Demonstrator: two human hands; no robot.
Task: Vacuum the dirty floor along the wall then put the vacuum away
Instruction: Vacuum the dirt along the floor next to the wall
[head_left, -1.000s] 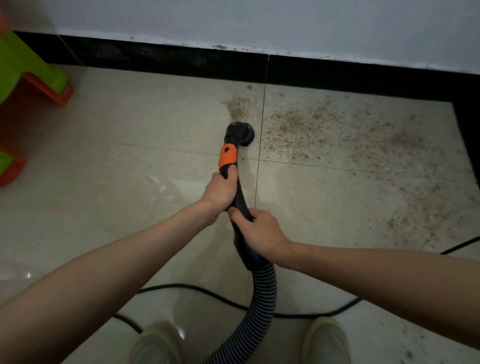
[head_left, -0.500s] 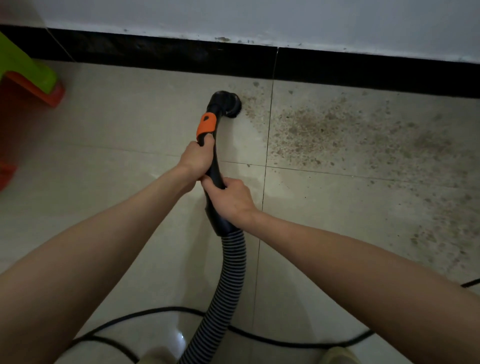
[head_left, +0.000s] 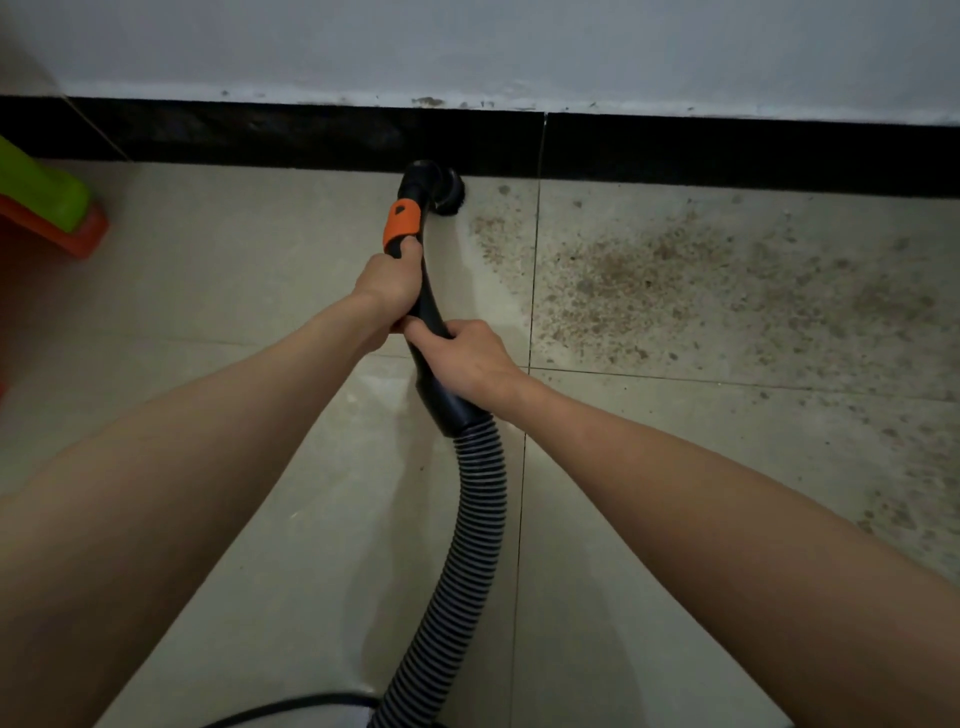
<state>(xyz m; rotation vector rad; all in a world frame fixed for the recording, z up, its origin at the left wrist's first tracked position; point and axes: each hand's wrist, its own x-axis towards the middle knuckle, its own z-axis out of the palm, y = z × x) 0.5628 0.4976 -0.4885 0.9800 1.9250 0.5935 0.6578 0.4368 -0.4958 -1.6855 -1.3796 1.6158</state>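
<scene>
Both hands gripped the stiff, light-looking vacuum wand, left hand near the orange collar, right hand above the floppy hose, its brush against the baseboard at twelve o'clock.

The view is dim, darkening toward the corners. A soft glare sits on the glossy beige tiled floor near its bottom edge, beside the ribbed grey hose. The two forearms cast faint shadows on the tiles between them. The black skirting strip bows with wide-angle distortion. The green and orange plastic piece at the left edge looks soft.
</scene>
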